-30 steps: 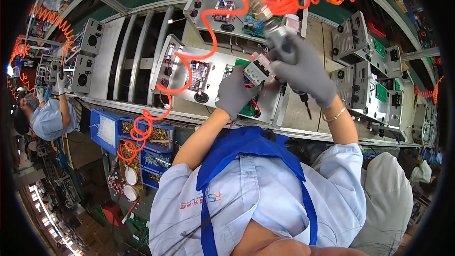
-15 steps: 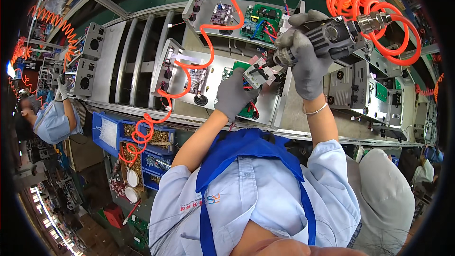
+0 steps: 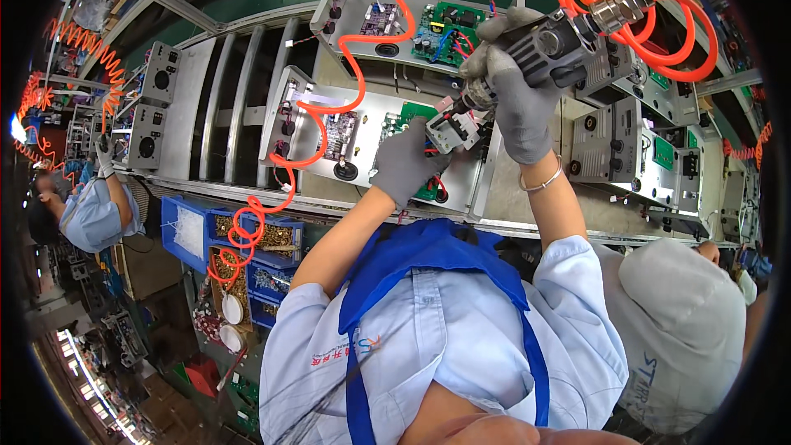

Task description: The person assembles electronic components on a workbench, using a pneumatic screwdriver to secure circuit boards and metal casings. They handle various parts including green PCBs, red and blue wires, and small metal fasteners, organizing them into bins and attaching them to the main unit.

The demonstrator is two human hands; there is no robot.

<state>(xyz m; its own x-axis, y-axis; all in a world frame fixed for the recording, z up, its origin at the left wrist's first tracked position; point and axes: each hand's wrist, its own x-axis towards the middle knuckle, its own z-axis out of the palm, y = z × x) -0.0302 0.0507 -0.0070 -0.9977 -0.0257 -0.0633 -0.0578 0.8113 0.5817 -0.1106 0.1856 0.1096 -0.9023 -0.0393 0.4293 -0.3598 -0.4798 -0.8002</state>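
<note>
We look down on our own two gloved hands at an assembly bench. Our left hand is closed on a small white and grey connector block, pressing it against a green circuit board that sits in an open silver metal chassis. Our right hand is wrapped around a black pneumatic screwdriver, its tip touching the block from the far right. A coiled orange air hose hangs from the tool's far end.

The chassis lies near the bench's near edge, with another open chassis just beyond it and closed grey units crowding the right. To the left, bare rollers leave open room.

Below the near edge, blue bins hold small brass-coloured parts. A second orange hose loops across the chassis towards them.
</note>
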